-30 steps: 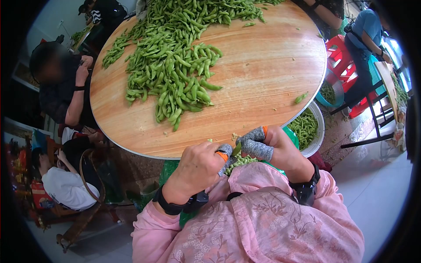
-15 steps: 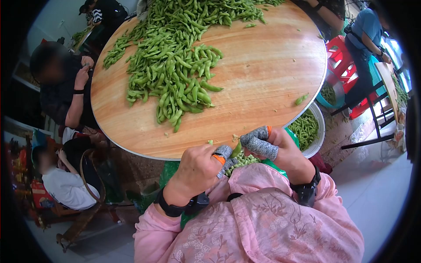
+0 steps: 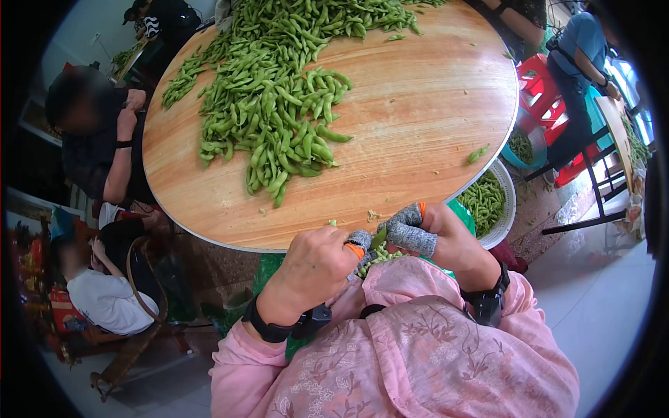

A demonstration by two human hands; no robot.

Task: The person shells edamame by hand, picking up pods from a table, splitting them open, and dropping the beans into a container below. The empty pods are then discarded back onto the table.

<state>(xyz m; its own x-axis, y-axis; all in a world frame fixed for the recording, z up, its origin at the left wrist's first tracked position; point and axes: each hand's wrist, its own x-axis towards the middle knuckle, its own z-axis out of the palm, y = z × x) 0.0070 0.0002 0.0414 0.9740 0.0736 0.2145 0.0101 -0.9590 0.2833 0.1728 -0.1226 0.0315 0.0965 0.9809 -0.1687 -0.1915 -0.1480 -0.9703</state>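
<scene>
A green soybean pod [image 3: 379,238] is pinched between my two hands at the near edge of the table. My left hand [image 3: 317,261] is closed, its fingers curled at the pod's left side. My right hand [image 3: 439,233] grips the pod from the right with thumb and forefinger. Grey knitted covers with orange bands wrap fingers on both hands. Just beneath, partly hidden by my hands, lie pale green shelled beans [image 3: 382,258] in my lap. A large heap of pods [image 3: 279,118] spreads over the round wooden table [image 3: 411,132] in front of me.
A white basket [image 3: 512,202] of pods stands beside the table at right. One loose pod [image 3: 478,154] lies near the table's right edge. People sit at left and right. Red plastic stools [image 3: 535,87] and a blue basin [image 3: 536,157] stand at right.
My hands have drawn slightly closer together around the pod. The camera view has shifted a little; the heap looks the same.
</scene>
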